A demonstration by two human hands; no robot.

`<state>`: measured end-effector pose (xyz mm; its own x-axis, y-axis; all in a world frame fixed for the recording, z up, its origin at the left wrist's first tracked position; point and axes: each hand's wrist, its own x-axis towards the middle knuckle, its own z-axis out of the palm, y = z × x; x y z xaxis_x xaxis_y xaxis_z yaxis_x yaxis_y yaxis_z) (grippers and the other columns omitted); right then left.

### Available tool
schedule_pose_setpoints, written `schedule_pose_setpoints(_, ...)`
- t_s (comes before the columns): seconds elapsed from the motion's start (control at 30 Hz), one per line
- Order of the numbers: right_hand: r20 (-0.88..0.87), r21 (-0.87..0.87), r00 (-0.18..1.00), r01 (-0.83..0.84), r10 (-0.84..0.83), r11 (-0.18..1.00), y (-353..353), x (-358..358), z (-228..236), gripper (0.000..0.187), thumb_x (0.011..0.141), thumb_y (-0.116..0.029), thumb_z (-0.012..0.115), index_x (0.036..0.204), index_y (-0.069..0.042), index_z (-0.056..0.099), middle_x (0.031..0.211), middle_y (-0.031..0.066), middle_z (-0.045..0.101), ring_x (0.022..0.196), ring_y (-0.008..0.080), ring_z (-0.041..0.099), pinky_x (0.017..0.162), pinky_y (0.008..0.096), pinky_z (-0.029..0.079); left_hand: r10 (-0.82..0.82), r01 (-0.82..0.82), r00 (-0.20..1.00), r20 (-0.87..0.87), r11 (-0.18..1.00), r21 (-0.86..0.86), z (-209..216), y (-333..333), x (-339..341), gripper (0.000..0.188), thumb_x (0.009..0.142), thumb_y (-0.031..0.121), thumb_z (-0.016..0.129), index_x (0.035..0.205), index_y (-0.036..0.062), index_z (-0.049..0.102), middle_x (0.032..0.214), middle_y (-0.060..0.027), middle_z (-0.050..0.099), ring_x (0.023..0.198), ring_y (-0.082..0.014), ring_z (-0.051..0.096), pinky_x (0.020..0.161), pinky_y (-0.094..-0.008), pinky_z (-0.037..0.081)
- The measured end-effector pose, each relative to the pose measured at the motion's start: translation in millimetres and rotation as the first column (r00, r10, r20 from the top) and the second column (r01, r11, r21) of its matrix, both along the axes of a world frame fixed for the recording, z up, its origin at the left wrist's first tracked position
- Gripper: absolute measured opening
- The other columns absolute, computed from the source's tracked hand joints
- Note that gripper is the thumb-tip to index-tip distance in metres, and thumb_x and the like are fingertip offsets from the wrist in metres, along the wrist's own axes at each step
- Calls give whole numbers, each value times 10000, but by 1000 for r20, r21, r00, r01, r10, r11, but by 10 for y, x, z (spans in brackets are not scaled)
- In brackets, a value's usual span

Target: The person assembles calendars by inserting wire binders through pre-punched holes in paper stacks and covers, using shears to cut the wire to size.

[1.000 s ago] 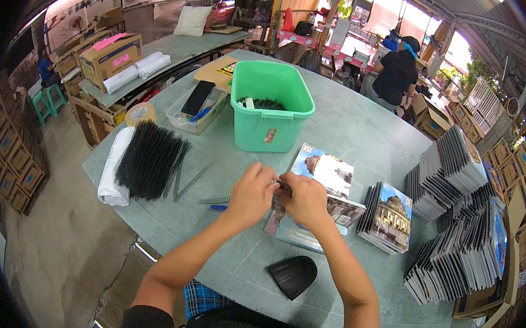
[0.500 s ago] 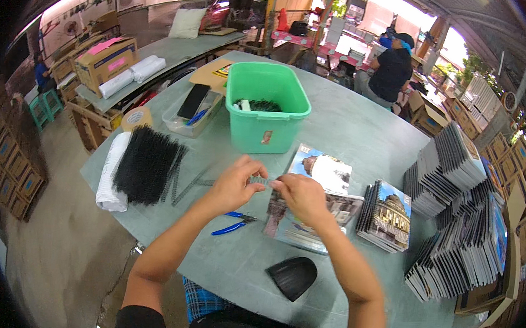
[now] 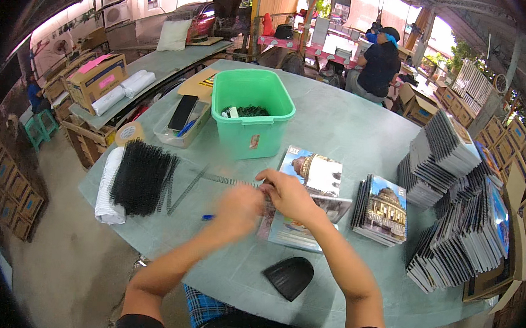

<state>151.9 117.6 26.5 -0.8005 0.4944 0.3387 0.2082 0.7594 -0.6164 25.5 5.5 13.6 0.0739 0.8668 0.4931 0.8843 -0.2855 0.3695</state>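
My right hand [image 3: 288, 194] is closed, its fingertips pinching the end of a dark spiral binding coil [image 3: 222, 179] at the edge of a notebook [image 3: 335, 207]. The coil stretches left from the fingers. My left hand [image 3: 240, 206] is smeared by motion just below the coil, so its fingers cannot be read. Partly hidden under it are blue-handled cutters [image 3: 208, 217]. Beneath and behind the right hand lie more picture-covered notebooks [image 3: 314, 170]. A loose coil [image 3: 187, 190] rests near a thick bundle of black coils [image 3: 143, 178] on a white roll.
A green bin [image 3: 250, 129] with black scraps stands ahead, beside a clear tray [image 3: 200, 126] holding a phone. Bound notebooks [image 3: 380, 209] and tall stacks [image 3: 459, 238] fill the right side. A black curved piece [image 3: 290, 277] lies near me. Another person [image 3: 379, 65] sits farther off.
My left hand has dropped down and away from my right fingertips, now covering most of the cutters. My right hand stays at the notebook's edge with the coil. The view has shifted slightly.
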Motion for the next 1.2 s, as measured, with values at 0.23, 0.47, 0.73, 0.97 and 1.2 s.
schedule_pose_setpoints(0.23,134,220,955,232,-265,948,-191,356,214,339,762,-120,656,1088,-91,566,1035,152,571,892,315,571,775,417,458,-75,159,973,218,902,-401,-770,-335,813,414,795,307,649,1094,29,578,1023,-233,558,936,-411,569,809,-478,469)
schedule_pose_setpoints(0.47,177,48,901,393,-395,918,-123,826,186,191,856,-246,579,933,-80,636,755,115,645,804,291,611,740,396,437,8,-2,994,106,998,-55,-324,-58,-211,283,767,112,635,1049,90,631,977,-122,603,871,-264,581,783,-381,467)
schedule_pose_setpoints(0.73,104,169,887,429,-449,887,-114,720,70,143,850,-200,567,923,-106,647,799,75,657,783,251,612,727,371,390,103,-98,994,44,990,-98,-15,-97,-44,294,734,31,636,1023,78,660,922,-95,588,825,-269,600,725,-355,482)
schedule_pose_setpoints(0.97,47,122,906,412,-420,903,-153,775,19,128,801,-167,608,908,-122,662,852,61,668,779,251,614,717,362,398,47,-37,988,148,997,-65,81,-88,-24,303,726,39,651,1025,95,656,867,-95,577,833,-249,571,759,-348,458)
schedule_pose_setpoints(1.2,92,148,889,433,-448,889,-224,792,19,178,764,-124,629,941,-133,650,885,56,660,833,232,605,732,360,398,138,-269,911,388,913,306,42,85,69,284,750,108,665,1032,143,664,884,-78,575,844,-253,587,733,-356,478)
